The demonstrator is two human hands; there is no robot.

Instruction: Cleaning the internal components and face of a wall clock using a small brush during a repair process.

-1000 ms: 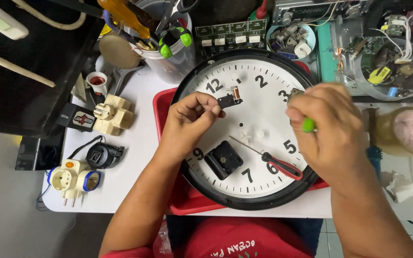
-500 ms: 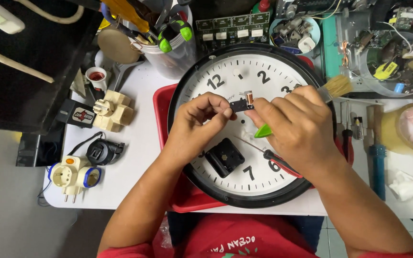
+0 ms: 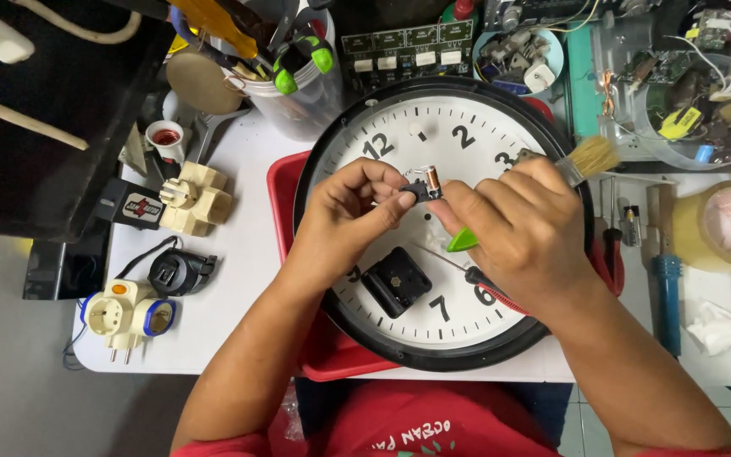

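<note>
Black tag w/ red-white label [image 3: 143, 207] sits left of clock [image 3: 467, 110]. L hand [image 3: 344, 216] pinches small part [image 3: 426, 184]; R hand [image 3: 518, 233] grips brush [image 3: 590, 158]. Hands have closed together since 1 s ago, brush now raised.

Small black part [image 3: 423, 188] with copper coil and metal tab: pinched at fingertips of left hand [image 3: 350, 211], held above clock face. Brush [image 3: 581, 161], green handle, pale bristles: gripped in right hand [image 3: 518, 233], bristles pointing up-right, handle tip just below the part.
</note>
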